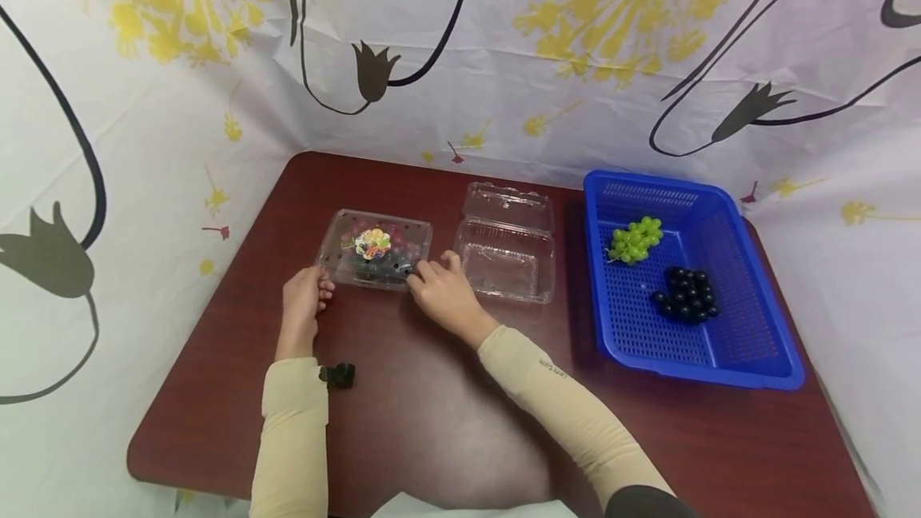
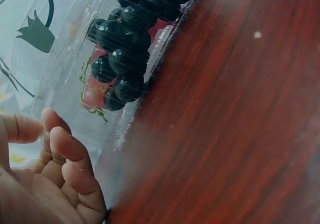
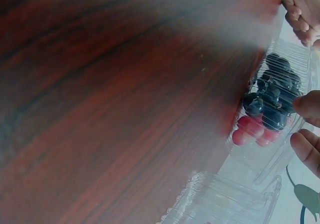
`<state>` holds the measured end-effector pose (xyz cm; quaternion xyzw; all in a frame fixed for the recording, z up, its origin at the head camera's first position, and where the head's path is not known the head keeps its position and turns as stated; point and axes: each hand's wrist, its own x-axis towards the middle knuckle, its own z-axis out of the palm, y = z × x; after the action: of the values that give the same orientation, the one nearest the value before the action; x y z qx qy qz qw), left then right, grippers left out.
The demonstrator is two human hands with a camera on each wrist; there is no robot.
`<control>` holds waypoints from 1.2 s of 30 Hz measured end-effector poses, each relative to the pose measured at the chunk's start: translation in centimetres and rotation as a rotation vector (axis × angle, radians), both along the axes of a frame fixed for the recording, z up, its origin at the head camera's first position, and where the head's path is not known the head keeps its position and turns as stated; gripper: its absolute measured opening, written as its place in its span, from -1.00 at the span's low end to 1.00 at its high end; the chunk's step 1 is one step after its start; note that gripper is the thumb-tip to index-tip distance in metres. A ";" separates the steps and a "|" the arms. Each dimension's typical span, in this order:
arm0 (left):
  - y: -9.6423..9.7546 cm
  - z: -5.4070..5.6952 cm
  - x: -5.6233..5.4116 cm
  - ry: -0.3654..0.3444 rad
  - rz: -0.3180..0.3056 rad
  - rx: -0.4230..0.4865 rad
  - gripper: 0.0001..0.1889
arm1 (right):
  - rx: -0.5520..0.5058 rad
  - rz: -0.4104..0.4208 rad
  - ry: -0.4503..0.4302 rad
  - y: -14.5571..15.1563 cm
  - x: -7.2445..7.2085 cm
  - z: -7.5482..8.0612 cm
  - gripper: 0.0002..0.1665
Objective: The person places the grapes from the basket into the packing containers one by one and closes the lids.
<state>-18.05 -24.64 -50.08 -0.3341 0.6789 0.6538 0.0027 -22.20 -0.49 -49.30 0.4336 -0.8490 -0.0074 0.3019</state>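
A closed clear plastic clamshell container [image 1: 327, 257] lies on the table, with a fruit sticker on its vented lid. Inside it are black grapes [image 2: 125, 39] and red grapes [image 3: 250, 127]. At its near left corner is my left hand [image 1: 305, 292], fingers curled, with thumb and index fingertips pinched together at the edge. My right hand [image 1: 444, 291] touches the near right corner. In the right wrist view its fingertips [image 3: 306, 146] lie apart along the container's side. Just right of it stands an open clear clamshell [image 1: 504, 262] with its lid tipped back.
On the right is a blue plastic basket [image 1: 600, 278] holding a green grape bunch [image 1: 636, 241] and a black grape bunch [image 1: 687, 295]. The dark red wooden table [image 1: 424, 390] ends at a patterned cloth [image 1: 446, 126] behind and on both sides.
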 end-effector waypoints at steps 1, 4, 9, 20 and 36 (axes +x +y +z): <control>0.1 -0.1 0.0 0.005 0.004 0.005 -0.77 | 0.000 -0.002 -0.001 0.0 0.0 0.0 -0.87; 0.2 -0.1 0.0 0.012 0.004 0.008 -0.76 | 0.002 -0.010 0.003 0.1 0.0 0.0 -0.87; 0.4 -0.2 0.1 -0.006 -0.058 -0.032 -0.65 | 0.003 -0.034 -0.024 0.3 -0.1 0.2 -0.85; 2.2 0.0 1.6 -0.022 -0.287 -0.140 -0.41 | 0.030 -0.070 -0.105 0.8 0.3 0.9 -0.86; 5.7 1.8 2.3 0.035 -0.667 -0.187 -0.55 | -0.053 -0.100 -0.546 6.4 0.4 10.0 -0.78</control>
<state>-15.73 -18.96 -48.27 -0.0815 0.8077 0.5574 0.1742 -21.77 5.86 -39.31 0.3691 -0.9191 0.1171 0.0726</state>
